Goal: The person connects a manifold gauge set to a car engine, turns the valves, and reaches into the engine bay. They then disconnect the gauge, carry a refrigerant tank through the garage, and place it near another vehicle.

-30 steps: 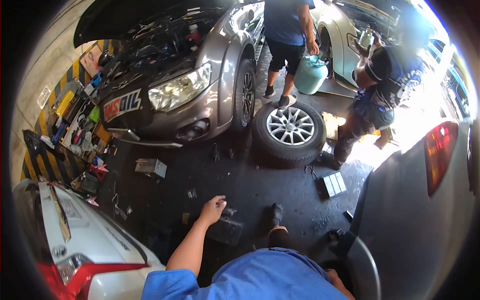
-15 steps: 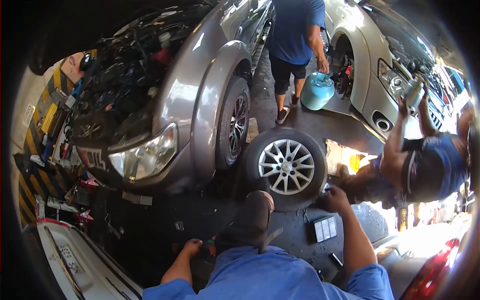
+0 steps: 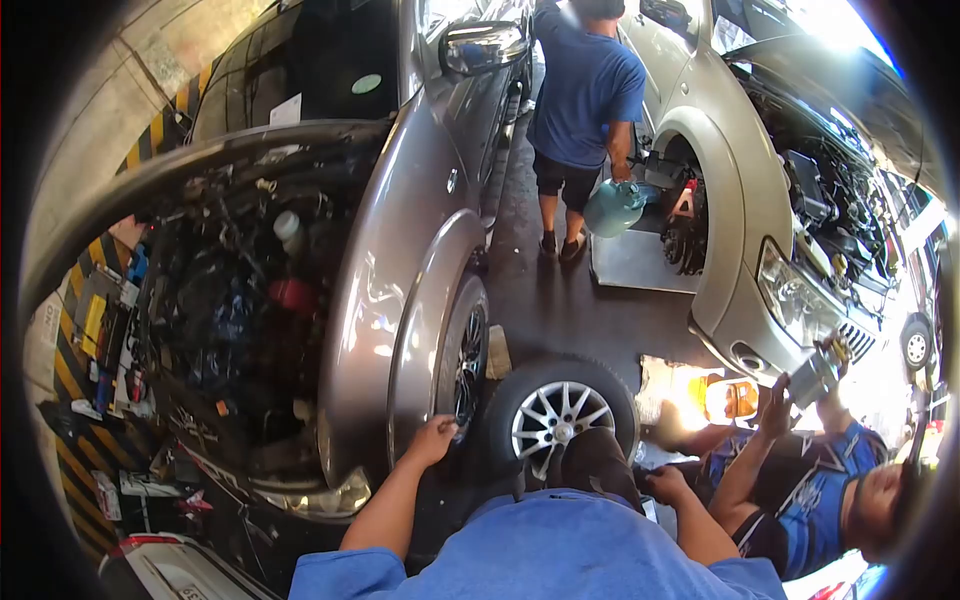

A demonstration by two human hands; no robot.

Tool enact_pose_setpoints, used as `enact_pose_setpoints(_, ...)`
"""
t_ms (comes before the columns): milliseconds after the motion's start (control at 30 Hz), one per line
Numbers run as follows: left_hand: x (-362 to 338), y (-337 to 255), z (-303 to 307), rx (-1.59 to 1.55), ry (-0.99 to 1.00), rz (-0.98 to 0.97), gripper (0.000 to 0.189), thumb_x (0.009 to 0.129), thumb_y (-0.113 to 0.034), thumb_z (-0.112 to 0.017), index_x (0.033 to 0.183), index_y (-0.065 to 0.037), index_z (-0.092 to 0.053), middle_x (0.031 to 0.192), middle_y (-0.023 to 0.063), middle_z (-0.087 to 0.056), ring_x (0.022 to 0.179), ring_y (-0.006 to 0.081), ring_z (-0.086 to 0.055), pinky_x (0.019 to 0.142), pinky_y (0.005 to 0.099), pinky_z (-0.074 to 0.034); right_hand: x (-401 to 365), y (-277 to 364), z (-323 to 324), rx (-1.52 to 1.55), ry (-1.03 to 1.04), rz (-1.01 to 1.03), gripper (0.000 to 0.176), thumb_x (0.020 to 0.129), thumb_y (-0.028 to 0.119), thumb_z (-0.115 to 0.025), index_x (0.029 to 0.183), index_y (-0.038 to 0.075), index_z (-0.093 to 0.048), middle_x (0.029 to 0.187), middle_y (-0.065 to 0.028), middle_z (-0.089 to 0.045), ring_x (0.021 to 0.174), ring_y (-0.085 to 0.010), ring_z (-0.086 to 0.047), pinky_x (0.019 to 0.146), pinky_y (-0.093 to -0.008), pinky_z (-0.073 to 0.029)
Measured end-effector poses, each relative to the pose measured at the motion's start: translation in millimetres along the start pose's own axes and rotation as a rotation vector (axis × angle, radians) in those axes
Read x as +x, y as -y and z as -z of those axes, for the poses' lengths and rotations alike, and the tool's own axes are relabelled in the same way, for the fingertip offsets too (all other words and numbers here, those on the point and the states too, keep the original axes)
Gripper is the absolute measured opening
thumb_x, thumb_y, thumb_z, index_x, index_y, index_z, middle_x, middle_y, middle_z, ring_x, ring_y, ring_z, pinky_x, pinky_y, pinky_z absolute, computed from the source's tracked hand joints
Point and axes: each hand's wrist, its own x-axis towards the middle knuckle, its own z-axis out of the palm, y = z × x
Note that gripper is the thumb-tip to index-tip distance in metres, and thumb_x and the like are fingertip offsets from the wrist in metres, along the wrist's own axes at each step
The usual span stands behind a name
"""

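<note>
My left hand (image 3: pixel 434 441) is closed, fingers curled together, beside the front wheel (image 3: pixel 468 350) of the grey-brown car; a small dark thing shows at the fingertips, too small to name. My right hand (image 3: pixel 664 484) is low by my knee, its fingers curled in and partly lost against dark surroundings; what it holds, if anything, is hidden. A loose wheel with a silver multi-spoke rim (image 3: pixel 562 412) lies in front of my legs, between my two hands. My knee covers its lower right part.
A co-worker in blue (image 3: pixel 585 95) carries a teal tank (image 3: pixel 614 208) between two cars. At right another person (image 3: pixel 800 480) holds a metal part (image 3: pixel 815 375). The beige car (image 3: pixel 730 200) has its front wheel off. A metal sheet (image 3: pixel 640 262) lies under its wheel arch.
My view has shifted forward along the cars. My left hand has moved up to the mounted wheel, and my right hand is now beside my knee. The co-worker with the tank has walked farther off.
</note>
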Motion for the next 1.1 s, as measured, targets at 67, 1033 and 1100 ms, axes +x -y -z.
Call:
enact_pose_setpoints(67,38.1,-47.2,14.7,-0.018,0.046,-0.05,0.042,0.096,-0.033,-0.064,0.126,-0.003,-0.064,0.116,0.0187,-0.071,0.11,0.0302,-0.068,0.096,0.0386,-0.051,26.1,-1.8,7.1,0.064,0.06,-0.088,0.034,0.086,0.03,-0.065,0.102,0.002,-0.074,0.082,-0.0142,-0.071,0.076,-0.0278,-0.069,0.071,-0.0406,-0.054)
enact_pose_setpoints(1033,839.2,-270.3,-14.2,0.239,0.251,0.138,0.056,0.095,-0.042,-0.059,0.137,-0.005,-0.058,0.133,0.019,-0.063,0.127,0.0354,-0.058,0.107,0.0423,-0.045,779.5,184.8,414.7,0.361,-0.207,-0.165,0.026,0.089,0.021,-0.069,0.102,0.0,-0.075,0.081,-0.0139,-0.073,0.062,-0.0192,-0.067,0.055,-0.0371,-0.053)
enact_pose_setpoints(1100,900.0,-321.9,-11.1,0.212,0.12,0.118,0.055,0.095,-0.042,-0.06,0.136,-0.005,-0.059,0.132,0.0196,-0.064,0.125,0.0352,-0.059,0.106,0.0421,-0.046,817.3,178.7,423.1,-0.268,0.142,-0.139,0.038,0.085,0.027,-0.068,0.112,0.001,-0.073,0.101,-0.0169,-0.075,0.089,-0.0279,-0.074,0.079,-0.0378,-0.059)
